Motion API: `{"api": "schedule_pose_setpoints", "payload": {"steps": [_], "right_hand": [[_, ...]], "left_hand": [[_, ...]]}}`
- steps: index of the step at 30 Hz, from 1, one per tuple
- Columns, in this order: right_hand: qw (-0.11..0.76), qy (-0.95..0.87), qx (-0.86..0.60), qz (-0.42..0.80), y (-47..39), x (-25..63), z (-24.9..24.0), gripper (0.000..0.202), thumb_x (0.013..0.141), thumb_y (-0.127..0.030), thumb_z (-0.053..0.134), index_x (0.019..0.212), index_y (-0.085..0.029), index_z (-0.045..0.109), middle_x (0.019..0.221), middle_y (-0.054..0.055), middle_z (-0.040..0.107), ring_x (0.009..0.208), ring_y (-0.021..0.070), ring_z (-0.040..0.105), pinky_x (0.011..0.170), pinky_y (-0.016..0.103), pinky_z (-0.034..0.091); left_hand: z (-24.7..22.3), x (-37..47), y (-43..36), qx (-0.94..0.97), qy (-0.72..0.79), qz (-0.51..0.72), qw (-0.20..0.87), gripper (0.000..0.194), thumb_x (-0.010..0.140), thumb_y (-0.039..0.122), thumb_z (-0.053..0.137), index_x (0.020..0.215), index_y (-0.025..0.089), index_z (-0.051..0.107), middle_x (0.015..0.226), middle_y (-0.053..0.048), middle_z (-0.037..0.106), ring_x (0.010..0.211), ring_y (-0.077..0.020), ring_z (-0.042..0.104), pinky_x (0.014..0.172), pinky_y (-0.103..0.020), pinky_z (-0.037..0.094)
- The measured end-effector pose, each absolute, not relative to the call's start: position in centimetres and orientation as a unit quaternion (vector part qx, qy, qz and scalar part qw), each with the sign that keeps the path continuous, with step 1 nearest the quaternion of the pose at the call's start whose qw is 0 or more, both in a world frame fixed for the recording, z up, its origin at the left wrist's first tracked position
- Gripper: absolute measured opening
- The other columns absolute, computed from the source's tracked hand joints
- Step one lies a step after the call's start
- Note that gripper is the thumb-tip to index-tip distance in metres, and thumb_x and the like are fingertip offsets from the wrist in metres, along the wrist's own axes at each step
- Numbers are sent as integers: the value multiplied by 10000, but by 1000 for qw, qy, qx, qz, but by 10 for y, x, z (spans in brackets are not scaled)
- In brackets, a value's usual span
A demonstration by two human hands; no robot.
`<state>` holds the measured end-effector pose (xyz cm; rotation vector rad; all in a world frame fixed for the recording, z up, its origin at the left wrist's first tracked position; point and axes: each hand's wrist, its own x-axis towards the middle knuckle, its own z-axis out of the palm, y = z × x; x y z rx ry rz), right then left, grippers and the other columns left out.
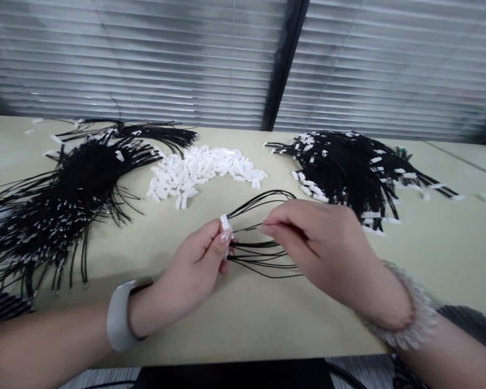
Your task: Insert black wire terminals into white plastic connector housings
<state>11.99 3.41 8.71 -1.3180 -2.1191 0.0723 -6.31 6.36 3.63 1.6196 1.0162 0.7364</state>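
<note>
A white connector [224, 222] is pinched between the thumb and fingers of my left hand [200, 256], near the middle of the table. Several thin black wires [259, 246] run from its right side toward my right hand [316, 235]. The thumb and forefinger of my right hand are closed on the end of one black wire, whose other end points at the connector. Whether that wire's tip is inside the connector cannot be made out. Behind my right hand the far ends of the other wires are hidden.
Loose white connectors [202, 170] lie heaped at the back centre of the pale table [243, 324]. Bundles of black wires [81, 183] spread at the left. Another pile of black wires with white connectors [340, 167] lies back right. Window blinds [146, 65] stand behind.
</note>
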Motion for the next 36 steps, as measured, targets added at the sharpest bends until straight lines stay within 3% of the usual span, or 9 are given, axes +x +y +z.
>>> {"api": "schedule_pose_setpoints", "payload": {"steps": [5, 18, 24, 27, 33, 36], "right_hand": [[224, -815, -534, 26, 36, 114, 81, 189, 838, -224, 421, 708, -166, 544, 609, -28, 529, 572, 55, 448, 550, 198, 319], [210, -822, -523, 75, 36, 115, 85, 180, 829, -208, 422, 688, -167, 525, 585, -52, 502, 547, 36, 381, 537, 193, 260], [167, -817, -545, 84, 39, 107, 75, 211, 852, -227, 373, 717, -162, 523, 614, -27, 512, 571, 54, 402, 564, 206, 288], [210, -815, -531, 97, 40, 107, 75, 192, 847, -210, 397, 716, -163, 529, 623, -30, 526, 580, 46, 424, 564, 192, 313], [442, -681, -574, 110, 50, 136, 84, 195, 831, -344, 471, 767, -176, 547, 570, -26, 484, 489, 48, 405, 449, 178, 329], [370, -656, -634, 175, 60, 151, 81, 276, 834, -404, 438, 753, -171, 562, 544, -21, 453, 476, 58, 397, 427, 188, 320]], "left_hand": [[34, -64, 64, 690, 412, 301, 513, 289, 889, 410, 311, 756, 180, 426, 664, 33, 448, 561, -69, 442, 532, -200, 393], [33, -67, 62, 745, 392, 273, 465, 289, 903, 391, 283, 768, 187, 438, 641, 43, 442, 564, -65, 431, 526, -196, 372], [32, -65, 60, 742, 400, 271, 466, 296, 898, 393, 294, 756, 181, 443, 625, 38, 440, 553, -69, 427, 515, -199, 364], [35, -63, 61, 721, 405, 278, 489, 290, 888, 396, 322, 747, 176, 446, 632, 35, 451, 540, -63, 438, 505, -191, 373], [38, -61, 69, 581, 434, 381, 573, 281, 861, 426, 383, 777, 176, 479, 708, 31, 456, 510, -38, 449, 492, -179, 426], [37, -64, 71, 557, 443, 402, 576, 286, 847, 442, 408, 772, 178, 488, 681, 35, 448, 452, -24, 401, 449, -174, 400]]}}
